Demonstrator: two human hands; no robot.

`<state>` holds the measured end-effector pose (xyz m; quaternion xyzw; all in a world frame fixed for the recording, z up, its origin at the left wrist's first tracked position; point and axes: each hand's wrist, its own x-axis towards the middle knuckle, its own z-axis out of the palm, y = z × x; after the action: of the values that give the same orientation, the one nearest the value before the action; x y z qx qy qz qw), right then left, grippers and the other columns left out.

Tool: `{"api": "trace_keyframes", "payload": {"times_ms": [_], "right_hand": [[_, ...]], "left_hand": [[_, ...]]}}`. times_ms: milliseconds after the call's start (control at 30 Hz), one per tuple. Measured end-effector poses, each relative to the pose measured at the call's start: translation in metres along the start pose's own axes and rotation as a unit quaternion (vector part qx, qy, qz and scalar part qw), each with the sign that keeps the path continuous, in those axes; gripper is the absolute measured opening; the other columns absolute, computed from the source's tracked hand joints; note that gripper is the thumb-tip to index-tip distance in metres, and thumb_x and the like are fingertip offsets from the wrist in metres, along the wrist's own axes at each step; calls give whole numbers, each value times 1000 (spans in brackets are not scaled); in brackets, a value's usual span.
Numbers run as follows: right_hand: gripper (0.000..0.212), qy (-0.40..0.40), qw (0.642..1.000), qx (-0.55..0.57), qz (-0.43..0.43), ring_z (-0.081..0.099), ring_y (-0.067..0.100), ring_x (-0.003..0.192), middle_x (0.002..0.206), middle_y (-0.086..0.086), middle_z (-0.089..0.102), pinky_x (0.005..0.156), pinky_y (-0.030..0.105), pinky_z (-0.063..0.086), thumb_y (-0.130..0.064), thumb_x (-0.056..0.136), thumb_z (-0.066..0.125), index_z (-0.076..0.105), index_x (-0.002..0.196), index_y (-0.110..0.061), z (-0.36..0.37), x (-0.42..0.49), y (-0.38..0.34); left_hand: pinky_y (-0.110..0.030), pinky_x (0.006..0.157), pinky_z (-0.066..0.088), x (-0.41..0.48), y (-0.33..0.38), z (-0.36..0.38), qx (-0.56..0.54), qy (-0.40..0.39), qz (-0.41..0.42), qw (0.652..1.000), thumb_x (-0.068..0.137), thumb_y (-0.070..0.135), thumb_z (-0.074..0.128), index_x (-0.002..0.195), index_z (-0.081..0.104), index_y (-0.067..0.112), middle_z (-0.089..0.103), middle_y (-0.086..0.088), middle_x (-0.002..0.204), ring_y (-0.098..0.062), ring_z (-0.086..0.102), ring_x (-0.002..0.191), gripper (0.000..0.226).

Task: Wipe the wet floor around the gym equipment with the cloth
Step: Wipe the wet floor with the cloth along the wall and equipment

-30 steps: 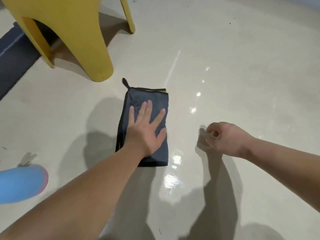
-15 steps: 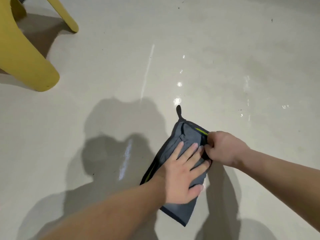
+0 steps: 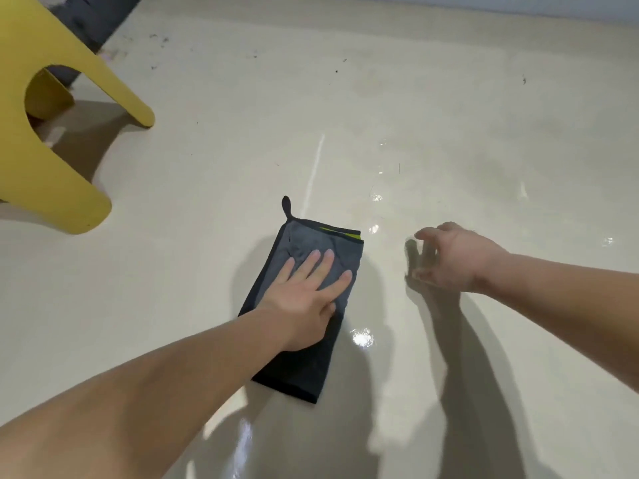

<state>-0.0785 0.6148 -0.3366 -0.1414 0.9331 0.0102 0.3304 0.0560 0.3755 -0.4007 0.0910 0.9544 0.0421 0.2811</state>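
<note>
Cloth [image 3: 313, 340] under left hand [image 3: 304, 302] (flat)

view: head-worn, single | faces: forward and down — onto floor [image 3: 449, 98] | range: near — arm's reach

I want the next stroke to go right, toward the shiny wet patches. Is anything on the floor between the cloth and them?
Nothing visible. The left hand presses the cloth flat; bare floor leads to the wet glints. The right hand hovers beside that path.
</note>
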Motion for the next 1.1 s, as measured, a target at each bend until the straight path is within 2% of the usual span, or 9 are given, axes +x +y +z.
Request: {"api": "trace_keyframes", "payload": {"times_ms": [100, 200, 367, 467, 633, 800, 967, 1033, 1100], "right_hand": [[99, 7, 1000, -3, -9, 43, 29, 129, 140, -2, 34, 98, 48, 52, -73, 60, 74, 31, 146, -51, -3, 29, 32], [105, 10, 1000, -20, 20, 41, 33, 125, 134, 1, 34, 83, 46, 54, -79, 46, 80, 33, 137, -56, -15, 49, 60], [115, 17, 998, -50, 34, 45, 38, 114, 118, 6, 35, 61, 37, 47, -72, 42, 87, 28, 138, -53, -5, 67, 92], [117, 12, 999, -22, 25, 41, 40, 117, 127, 9, 35, 58, 36, 45, -68, 42, 90, 29, 140, -50, -3, 69, 95], [122, 0, 1000, 18, 4, 27, 46, 127, 133, 12, 24, 66, 42, 50, -62, 44, 87, 21, 145, -47, -11, 58, 100], [133, -5, 999, 36, -12, 5, 46, 146, 162, 6, -3, 92, 49, 52, -66, 45, 87, 5, 150, -54, -14, 46, 105], [114, -44, 996, 79, -22, -1, 32, 155, 168, -11, -10, 99, 43, 49, -62, 62, 75, 7, 153, -56, -23, 49, 121], [105, -44, 996, 67, -32, 4, 25, 157, 168, -15, -6, 96, 43, 49, -55, 67, 68, 10, 154, -53, -25, 56, 132], [103, -56, 996, 50, -43, 4, 22, 158, 168, -15, -7, 94, 42, 49, -54, 71, 65, 7, 155, -50, -26, 60, 139]], "left_hand": [[-46, 129, -13, 23, 16, -18, -3, -16, -36, 999, 113, 38, 20, 163, -14, 43, -31, 1, 171, -20, -29, 157, 61], [-48, 130, -7, 62, 44, -41, 4, -26, -60, 998, 113, 39, 19, 163, -16, 41, -30, -2, 171, -23, -25, 159, 62], [-53, 130, 10, 115, 75, -80, 21, -70, -104, 992, 112, 43, 24, 164, -15, 40, -24, -5, 173, -28, -17, 161, 64], [-58, 128, 16, 115, 93, -111, 35, -159, -135, 977, 112, 48, 29, 165, -12, 39, -21, -3, 174, -28, -11, 162, 68], [-46, 127, 23, 64, 130, -169, 5, -237, -123, 964, 110, 44, 42, 168, 2, 28, -20, 0, 175, -32, 12, 161, 72], [-41, 119, 35, 19, 132, -219, 36, -267, -133, 954, 110, 42, 43, 168, 7, 32, -17, 8, 175, -29, 29, 156, 70], [-43, 110, 42, 50, 124, -221, 85, -255, -135, 954, 110, 41, 39, 161, 25, 16, 22, -13, 168, -37, 39, 147, 59], [-47, 113, 40, 76, 114, -195, 86, -246, -144, 955, 110, 42, 37, 161, 22, 12, 23, -20, 166, -41, 32, 150, 62], [-57, 124, 26, 94, 106, -155, 53, -262, -163, 950, 110, 43, 33, 167, 3, 17, 2, -20, 173, -44, 8, 159, 70]]}}
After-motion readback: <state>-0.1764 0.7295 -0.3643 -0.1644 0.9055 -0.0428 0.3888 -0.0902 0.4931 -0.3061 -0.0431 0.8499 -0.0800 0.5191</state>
